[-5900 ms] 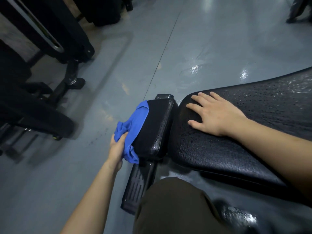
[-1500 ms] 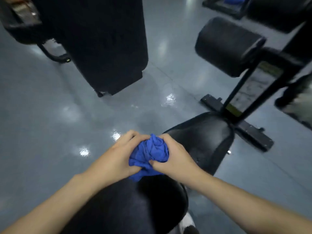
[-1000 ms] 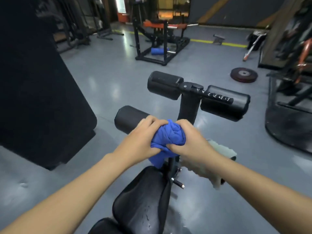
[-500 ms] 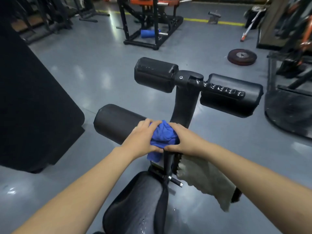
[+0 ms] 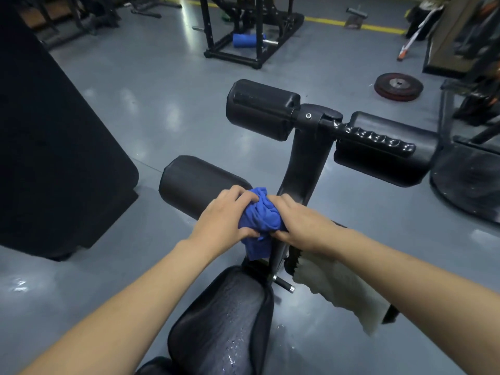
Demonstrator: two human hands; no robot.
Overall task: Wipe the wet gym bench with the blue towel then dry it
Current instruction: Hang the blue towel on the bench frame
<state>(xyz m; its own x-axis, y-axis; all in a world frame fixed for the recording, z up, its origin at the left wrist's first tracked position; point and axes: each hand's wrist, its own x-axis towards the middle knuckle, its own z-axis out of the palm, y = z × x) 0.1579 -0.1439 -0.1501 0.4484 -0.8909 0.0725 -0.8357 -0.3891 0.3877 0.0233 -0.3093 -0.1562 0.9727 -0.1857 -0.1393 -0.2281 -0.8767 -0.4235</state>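
Your left hand (image 5: 224,220) and right hand (image 5: 300,223) both clench the bunched blue towel (image 5: 261,217), held against the bench (image 5: 224,320) upright, just beside the lower left roller pad (image 5: 200,182). Seat pad carries water droplets (still wet). A pale cloth (image 5: 341,290) hangs under your right forearm.

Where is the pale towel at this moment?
In the head view, the pale towel hangs right of the bench seat pad, just below the right hand.
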